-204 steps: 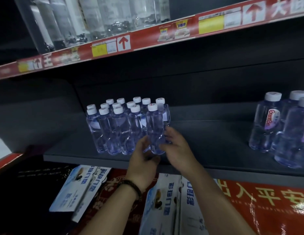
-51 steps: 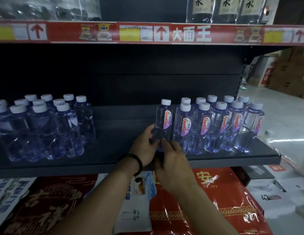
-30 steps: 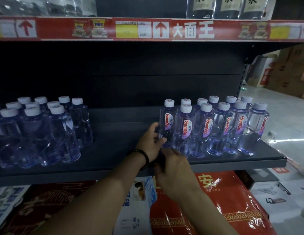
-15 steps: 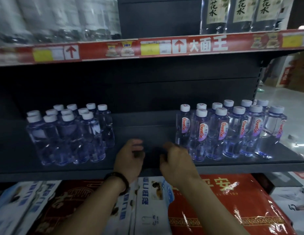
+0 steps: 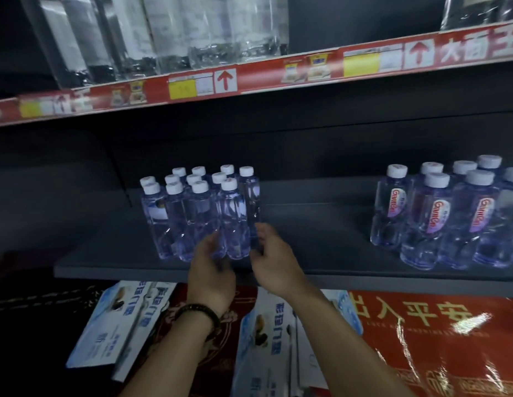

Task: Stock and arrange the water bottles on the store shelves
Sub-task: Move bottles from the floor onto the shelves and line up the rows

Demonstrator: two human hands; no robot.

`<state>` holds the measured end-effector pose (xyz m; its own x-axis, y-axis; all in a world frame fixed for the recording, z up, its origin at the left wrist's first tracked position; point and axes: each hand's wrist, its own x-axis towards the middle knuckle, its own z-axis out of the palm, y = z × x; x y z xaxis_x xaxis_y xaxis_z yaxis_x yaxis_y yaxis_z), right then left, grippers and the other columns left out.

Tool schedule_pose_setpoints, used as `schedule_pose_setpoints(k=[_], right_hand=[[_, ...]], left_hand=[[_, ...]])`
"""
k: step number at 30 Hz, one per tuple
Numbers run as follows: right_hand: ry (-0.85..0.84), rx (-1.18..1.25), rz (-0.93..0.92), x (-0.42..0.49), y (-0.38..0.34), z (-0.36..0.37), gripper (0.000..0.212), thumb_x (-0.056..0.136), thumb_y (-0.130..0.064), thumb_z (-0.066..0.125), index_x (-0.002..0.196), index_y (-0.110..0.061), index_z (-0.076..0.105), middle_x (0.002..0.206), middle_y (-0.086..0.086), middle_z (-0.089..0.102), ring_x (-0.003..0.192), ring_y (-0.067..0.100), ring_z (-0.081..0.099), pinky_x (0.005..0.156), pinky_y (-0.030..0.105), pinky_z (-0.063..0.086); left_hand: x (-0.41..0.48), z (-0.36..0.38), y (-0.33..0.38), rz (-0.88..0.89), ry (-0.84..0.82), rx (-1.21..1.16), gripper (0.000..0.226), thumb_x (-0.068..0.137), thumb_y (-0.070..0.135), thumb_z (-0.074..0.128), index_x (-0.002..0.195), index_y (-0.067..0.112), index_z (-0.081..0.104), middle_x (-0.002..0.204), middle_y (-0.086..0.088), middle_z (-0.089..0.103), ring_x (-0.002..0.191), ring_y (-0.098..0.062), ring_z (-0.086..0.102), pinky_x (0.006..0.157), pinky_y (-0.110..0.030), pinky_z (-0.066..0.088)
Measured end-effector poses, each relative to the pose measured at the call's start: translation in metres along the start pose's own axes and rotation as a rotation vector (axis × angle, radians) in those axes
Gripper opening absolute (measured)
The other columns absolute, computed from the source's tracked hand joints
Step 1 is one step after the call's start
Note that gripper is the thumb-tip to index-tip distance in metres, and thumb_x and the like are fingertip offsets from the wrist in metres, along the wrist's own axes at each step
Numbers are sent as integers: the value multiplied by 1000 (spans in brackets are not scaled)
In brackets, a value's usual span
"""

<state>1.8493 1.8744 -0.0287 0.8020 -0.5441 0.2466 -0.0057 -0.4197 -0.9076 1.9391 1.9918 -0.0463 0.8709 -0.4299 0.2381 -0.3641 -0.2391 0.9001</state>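
A cluster of small clear water bottles [image 5: 200, 213] with white caps stands at the left of the dark grey shelf [image 5: 321, 239]. Its labels face away. A second group of bottles [image 5: 450, 219] with pink labels facing front stands at the right end. My left hand [image 5: 210, 270] reaches to the base of the left cluster's front bottles, its blurred fingers loosely spread. My right hand [image 5: 273, 262] is at the right side of the front right bottle [image 5: 233, 224], fingers loosely curled, gripping nothing that I can see.
A red price strip [image 5: 249, 81] edges the upper shelf, which holds tall clear bottles [image 5: 192, 32]. Below the shelf lie blue-and-white packs [image 5: 120, 325] and a red wrapped pack [image 5: 435, 339]. A bare stretch of shelf lies between the two bottle groups.
The view swung left from the labelled right group to the left cluster. Both hands left the right group's front bottle, crossed the gap, and now reach the left cluster's front right bottle.
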Motion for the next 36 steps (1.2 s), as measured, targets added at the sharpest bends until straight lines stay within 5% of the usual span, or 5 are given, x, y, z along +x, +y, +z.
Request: schedule_pose_setpoints(k=[9, 14, 21, 29, 36], right_hand=[[0, 122, 50, 22, 3, 24, 53, 92, -12, 69, 131, -45, 53, 121, -13, 69, 111, 2, 67, 102, 35, 56], [-4, 11, 9, 11, 5, 10, 54, 88, -26, 78, 131, -50, 55, 128, -12, 49, 122, 3, 55, 108, 29, 49], [14, 95, 7, -12, 12, -26, 46, 91, -15, 75, 129, -37, 60, 122, -20, 70, 116, -7, 64, 106, 29, 52], [-51, -603, -154, -46, 15, -83, 60, 100, -18, 58, 155, -30, 40, 148, -6, 47, 135, 13, 44, 111, 25, 39], [-24, -811, -83, -72, 17, -123, 64, 99, -26, 58, 158, -17, 34, 151, 2, 34, 138, 26, 39, 113, 42, 45]], left_hand=[[4, -7, -7, -106, -217, -118, 79, 98, -14, 54, 157, 34, 34, 146, 17, 49, 139, -9, 49, 119, -43, 44], [3, -3, -1, -6, -251, -154, 67, 102, -7, 56, 142, 43, 39, 126, 29, 55, 108, 21, 56, 100, -15, 49], [6, 19, 13, 106, -286, -109, 59, 100, 5, 65, 131, 54, 50, 125, 21, 68, 112, 7, 65, 105, -28, 52], [15, 53, 38, 155, -363, 72, 28, 101, 30, 69, 126, 35, 58, 118, 12, 68, 110, -6, 64, 98, -28, 51], [8, 100, 60, 205, -512, 72, 27, 103, 20, 64, 127, 33, 61, 117, 10, 74, 109, -6, 69, 96, -29, 54]])
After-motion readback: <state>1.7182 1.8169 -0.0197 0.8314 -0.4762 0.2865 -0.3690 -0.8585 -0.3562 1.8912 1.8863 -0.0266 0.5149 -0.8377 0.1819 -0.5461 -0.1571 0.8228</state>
